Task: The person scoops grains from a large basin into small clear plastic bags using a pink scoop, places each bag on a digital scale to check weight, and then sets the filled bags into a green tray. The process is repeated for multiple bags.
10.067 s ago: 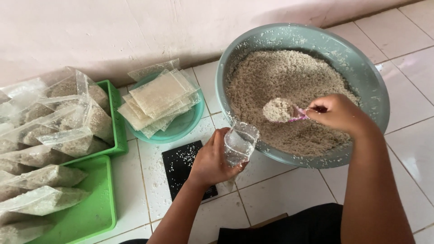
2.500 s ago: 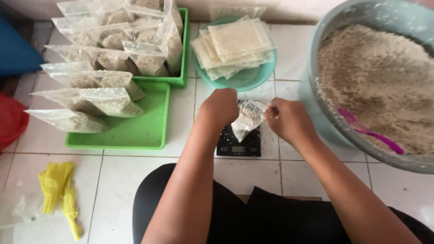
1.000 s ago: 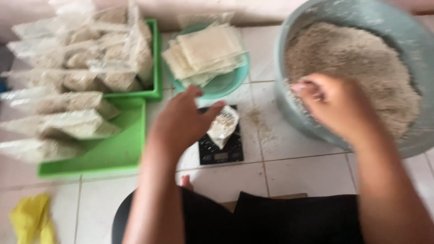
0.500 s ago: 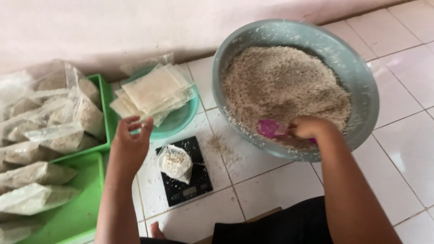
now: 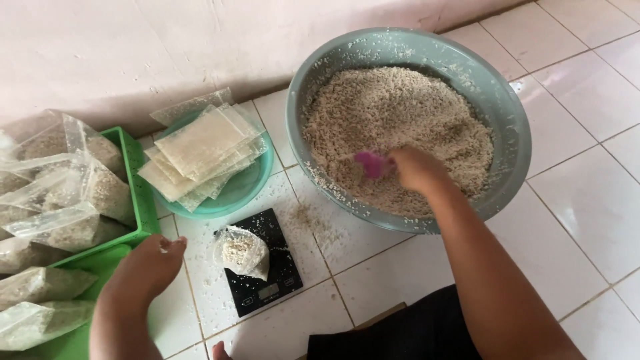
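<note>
Right hand (image 5: 417,170) was in the grain basin (image 5: 513,113), gripping a pink scoop (image 5: 371,164). Left hand (image 5: 148,265) hung loosely curled, holding nothing, w/ the small part-filled bag (image 5: 243,252) on the black scale (image 5: 280,267) just to its right.

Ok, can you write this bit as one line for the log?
right hand: holds pink scoop in grain basin | left hand: free, beside scale | small bag: on scale, part filled
</note>
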